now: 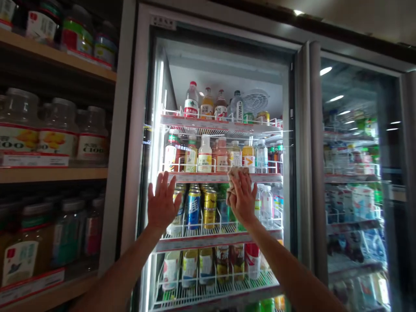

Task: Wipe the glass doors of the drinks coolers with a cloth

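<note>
A tall glass fridge door (221, 58) stands in front of me, with lit shelves of drinks behind it. My left hand (162, 203) is raised at the door's left side, palm toward the glass, fingers spread and holding nothing. Whether it touches the glass I cannot tell. My right hand (243, 201) presses a crumpled beige cloth (233, 175) against the glass, right of the middle, at about the height of the second shelf's front edge. The cloth shows above and left of the fingers; the part under the palm is hidden.
Behind the glass, bottles (206, 106) line the upper shelves and cans (209, 208) a lower one. A wooden shelf rack (55, 174) with juice bottles stands close on the left. A second fridge door (354, 91) is on the right, past a vertical metal handle (315, 151).
</note>
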Available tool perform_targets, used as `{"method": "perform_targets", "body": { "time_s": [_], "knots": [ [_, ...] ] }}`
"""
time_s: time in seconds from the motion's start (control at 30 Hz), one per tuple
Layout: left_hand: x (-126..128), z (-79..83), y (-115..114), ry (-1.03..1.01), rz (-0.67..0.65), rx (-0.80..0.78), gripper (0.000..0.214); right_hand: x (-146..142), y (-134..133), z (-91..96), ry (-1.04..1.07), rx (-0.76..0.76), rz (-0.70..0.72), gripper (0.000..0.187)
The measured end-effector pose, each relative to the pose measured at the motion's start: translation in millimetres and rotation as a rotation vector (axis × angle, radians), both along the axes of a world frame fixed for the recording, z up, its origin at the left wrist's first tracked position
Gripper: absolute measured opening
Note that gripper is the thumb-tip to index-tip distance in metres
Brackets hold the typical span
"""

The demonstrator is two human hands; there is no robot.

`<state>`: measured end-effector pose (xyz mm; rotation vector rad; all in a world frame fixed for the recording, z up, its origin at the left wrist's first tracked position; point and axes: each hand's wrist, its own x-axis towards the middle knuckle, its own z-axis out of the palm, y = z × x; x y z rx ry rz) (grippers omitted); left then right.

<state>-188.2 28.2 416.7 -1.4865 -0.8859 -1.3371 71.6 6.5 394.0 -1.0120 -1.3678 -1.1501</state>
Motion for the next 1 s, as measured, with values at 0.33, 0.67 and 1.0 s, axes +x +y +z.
{"method": "perform_targets", "body": {
  "time_s": [0.33,0.67,1.0],
  "knots": [
    [2.5,-2.2,-0.8,-0.025,-0.037,-0.009,0.065,46.6,-9.9,-7.1,-0.071,-0.023,-0.007,0.057],
    [1.4,-2.1,-1.6,-0.025,-0.071,-0.030,0.062,100.7,-6.5,-4.1,0.066,-0.004,-0.120,0.054],
    [8.0,-11.0,-2.4,-0.051,-0.119,-0.026,0.063,158.5,-11.9,-37.3,0.135,-0.056,-0.199,0.051]
  ]
}}
